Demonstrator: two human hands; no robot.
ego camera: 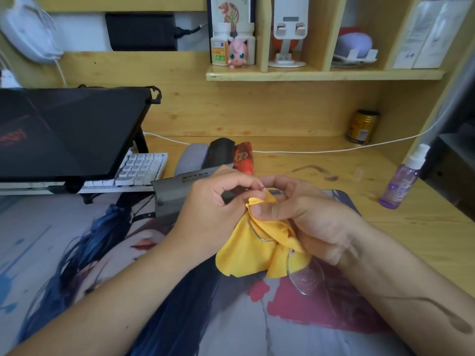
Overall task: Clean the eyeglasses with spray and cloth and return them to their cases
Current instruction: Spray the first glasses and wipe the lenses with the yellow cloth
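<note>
Desk mat [77,253]: printed with a blue-haired figure, nearest the camera, under both forearms.
Eyeglasses [304,276]: thin-rimmed, held above the mat; one bare lens hangs below the cloth, the other is wrapped.
Yellow cloth [246,253]: bunched around the upper lens.
Right hand [308,217]: thumb and fingers pinch the cloth over the lens.
Left hand [218,201]: fingers curled, gripping the frame at the cloth's top.
Cases [221,152]: grey, black and red, lying just behind the hands.
Spray bottle [403,181]: purple, upright, far right on the desk.
</note>
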